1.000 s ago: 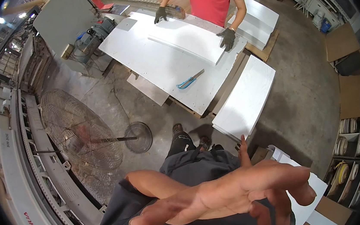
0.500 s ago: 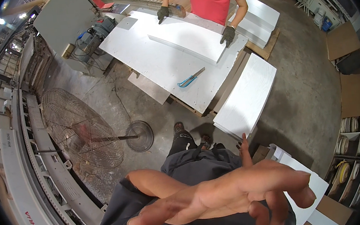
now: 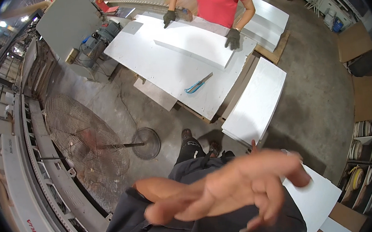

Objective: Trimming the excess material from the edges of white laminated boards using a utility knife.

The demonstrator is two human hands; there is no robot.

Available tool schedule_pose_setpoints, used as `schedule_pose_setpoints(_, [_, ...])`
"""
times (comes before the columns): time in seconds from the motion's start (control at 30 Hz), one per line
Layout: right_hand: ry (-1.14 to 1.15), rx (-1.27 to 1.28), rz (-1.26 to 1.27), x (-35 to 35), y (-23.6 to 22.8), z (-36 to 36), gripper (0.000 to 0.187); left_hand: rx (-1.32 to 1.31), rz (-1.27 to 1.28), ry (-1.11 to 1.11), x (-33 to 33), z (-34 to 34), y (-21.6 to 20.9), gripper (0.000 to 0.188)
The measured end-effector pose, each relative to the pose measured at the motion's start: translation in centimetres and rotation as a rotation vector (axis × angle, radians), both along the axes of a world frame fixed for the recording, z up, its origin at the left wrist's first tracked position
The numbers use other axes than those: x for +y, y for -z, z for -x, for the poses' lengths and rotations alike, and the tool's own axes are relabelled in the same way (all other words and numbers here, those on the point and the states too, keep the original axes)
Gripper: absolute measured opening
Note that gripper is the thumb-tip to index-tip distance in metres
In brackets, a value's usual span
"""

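My left hand (image 3: 233, 187) is held up close before me, blurred by motion. It is open and empty, with thumb and fingers apart and the fingers bent. Behind it, most of my right hand (image 3: 254, 145) is hidden; one stretched finger shows, near the front end of a stack of white panels (image 3: 256, 98). Across a white worktable (image 3: 145, 61), a co-worker in a red shirt (image 3: 219, 1) rests gloved hands on a long white panel (image 3: 196, 41). A blue utility knife (image 3: 198, 84) lies on the table's near side, touched by nobody.
A large wire-caged fan (image 3: 85, 137) with a round base stands at left. Grey machinery (image 3: 94, 44) is behind it. More white panels (image 3: 317, 197) are at lower right, beside a rack of edging rolls (image 3: 369, 156). A white tray-shaped piece (image 3: 266, 23) sits behind the table.
My left hand has drawn slightly left, its fingers bending downward. My right hand has sunk further behind it. The co-worker's glove at right has shifted slightly left on the panel.
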State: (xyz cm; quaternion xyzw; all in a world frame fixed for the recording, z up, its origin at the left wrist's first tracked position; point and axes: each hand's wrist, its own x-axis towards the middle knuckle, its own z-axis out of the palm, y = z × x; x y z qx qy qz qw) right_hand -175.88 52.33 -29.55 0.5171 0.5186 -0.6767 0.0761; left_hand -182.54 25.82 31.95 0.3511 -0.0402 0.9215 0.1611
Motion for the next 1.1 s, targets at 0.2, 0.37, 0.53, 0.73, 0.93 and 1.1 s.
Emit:
schedule_pose_setpoints(0.2, [-0.1,0.031,0.047,-1.0,-0.4,0.5,0.106,-0.223,0.204,0.031,-1.9,2.4,2.8,0.144])
schedule_pose_setpoints(0.37, [-0.064,0.044,0.028,0.1,1.0,-0.7,0.106,-0.033,0.143,-0.057,-1.8,-0.6,-1.3,0.152])
schedule_pose_setpoints(0.53, [-0.043,0.041,0.045,0.3,1.2,-0.3,0.105,0.109,-0.046,-0.356,0.1,1.3,-3.1,0.155])
schedule_pose_setpoints(0.73, [-0.051,0.024,0.069,0.3,2.3,0.0,0.103,0.052,-0.055,-0.337,-0.6,-0.3,-3.3,0.158])
schedule_pose_setpoints(0.93, [-0.033,0.047,0.083,0.2,2.0,-0.1,0.104,0.024,0.031,-0.309,-1.8,-0.2,-3.2,0.158])
schedule_pose_setpoints(1.1, [-0.038,0.041,0.083,0.4,2.2,-0.2,0.106,0.077,0.052,-0.317,-2.4,0.1,-2.8,0.157])
